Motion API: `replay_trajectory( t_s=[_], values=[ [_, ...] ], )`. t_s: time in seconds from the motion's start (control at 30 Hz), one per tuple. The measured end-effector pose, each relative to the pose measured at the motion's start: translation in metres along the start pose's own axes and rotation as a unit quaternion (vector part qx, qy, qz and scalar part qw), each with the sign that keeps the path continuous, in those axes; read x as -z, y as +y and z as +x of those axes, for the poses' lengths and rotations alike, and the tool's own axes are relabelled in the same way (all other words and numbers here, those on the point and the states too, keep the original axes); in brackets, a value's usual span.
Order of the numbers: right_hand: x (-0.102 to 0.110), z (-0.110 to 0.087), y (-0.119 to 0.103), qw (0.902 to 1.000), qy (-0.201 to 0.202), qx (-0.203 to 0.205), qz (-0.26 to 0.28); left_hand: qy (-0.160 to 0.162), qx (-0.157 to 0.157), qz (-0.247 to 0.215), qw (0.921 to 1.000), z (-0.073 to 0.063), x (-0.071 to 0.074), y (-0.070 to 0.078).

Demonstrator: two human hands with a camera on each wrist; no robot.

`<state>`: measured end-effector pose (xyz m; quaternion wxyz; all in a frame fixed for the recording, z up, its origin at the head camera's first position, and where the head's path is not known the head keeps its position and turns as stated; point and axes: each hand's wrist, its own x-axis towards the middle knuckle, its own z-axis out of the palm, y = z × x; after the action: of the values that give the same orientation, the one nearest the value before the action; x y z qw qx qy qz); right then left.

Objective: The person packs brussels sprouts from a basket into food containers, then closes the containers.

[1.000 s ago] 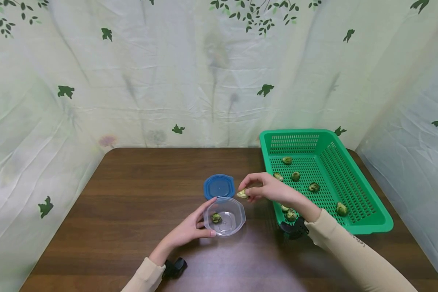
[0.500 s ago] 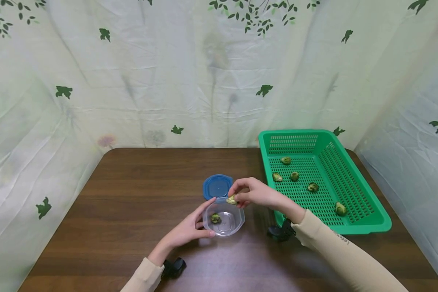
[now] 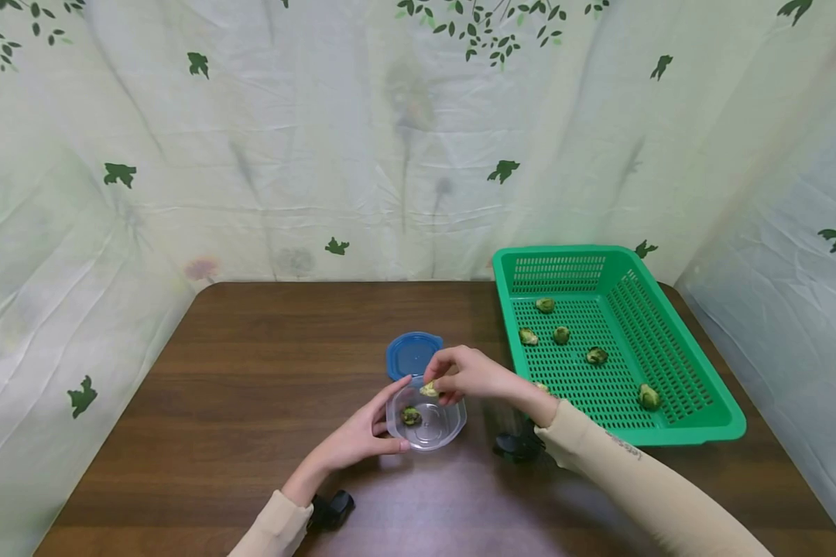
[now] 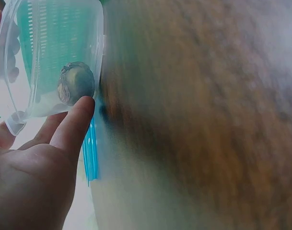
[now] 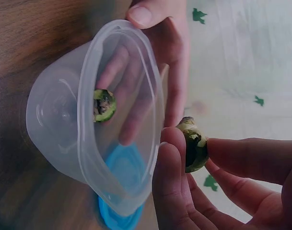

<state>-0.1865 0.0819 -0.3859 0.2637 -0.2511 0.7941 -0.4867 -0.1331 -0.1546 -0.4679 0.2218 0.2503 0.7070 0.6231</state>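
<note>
My right hand (image 3: 465, 374) pinches a Brussels sprout (image 3: 428, 389) between thumb and fingertips, over the far rim of a clear plastic container (image 3: 440, 433). The right wrist view shows that sprout (image 5: 196, 152) just outside the container's mouth. My left hand (image 3: 364, 435) holds the container from the left, thumb at the near rim and fingers along the side. One Brussels sprout (image 3: 411, 416) lies inside, towards the left wall; in the left wrist view this sprout (image 4: 78, 84) shows through the plastic beside a fingertip. A blue lid (image 3: 412, 353) lies right behind the container.
A green slotted basket (image 3: 710, 387) stands at the right of the brown wooden table (image 3: 251, 371), with several Brussels sprouts (image 3: 596, 356) spread on its floor. My right forearm passes over its near left corner. A patterned curtain (image 3: 362, 155) hangs behind the table.
My right hand has moved left with its sprout, from beside the basket to over the container's rim. The left hand and container have stayed in place.
</note>
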Motion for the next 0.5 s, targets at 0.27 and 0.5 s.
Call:
replay_trajectory(
  t_s=[0.27, 0.5],
  values=[
    [-0.0086, 0.0069, 0.002, 0.9995, 0.01, -0.021, -0.021, 0.006, 0.002, 0.005, 1.0, 0.001, -0.0012, -0.001],
    [-0.0107, 0.009, 0.0009, 0.9989, 0.01, -0.038, -0.026, 0.007, 0.004, 0.007, 0.9999, 0.0003, -0.0019, 0.0005]
  ],
)
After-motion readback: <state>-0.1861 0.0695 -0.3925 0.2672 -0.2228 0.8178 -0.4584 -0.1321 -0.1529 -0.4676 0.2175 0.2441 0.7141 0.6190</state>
